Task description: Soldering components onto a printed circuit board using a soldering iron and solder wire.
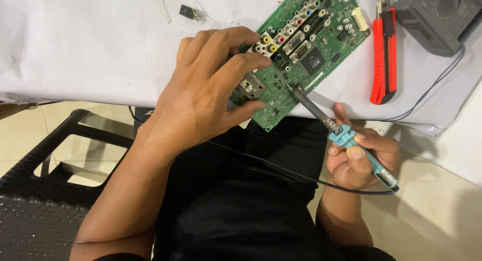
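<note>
The green circuit board (306,50) is looking glossy, with shiny metal sockets. The soldering iron (346,140) is showing a dull metal shaft and light-blue plastic grip. White cloth (100,50) is lying matt and slightly creased; the red cutter (384,60) is gleaming plastic.

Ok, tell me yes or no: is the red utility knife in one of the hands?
No, the red utility knife lies untouched on the white cloth, while the right hand holds the soldering iron.
</note>
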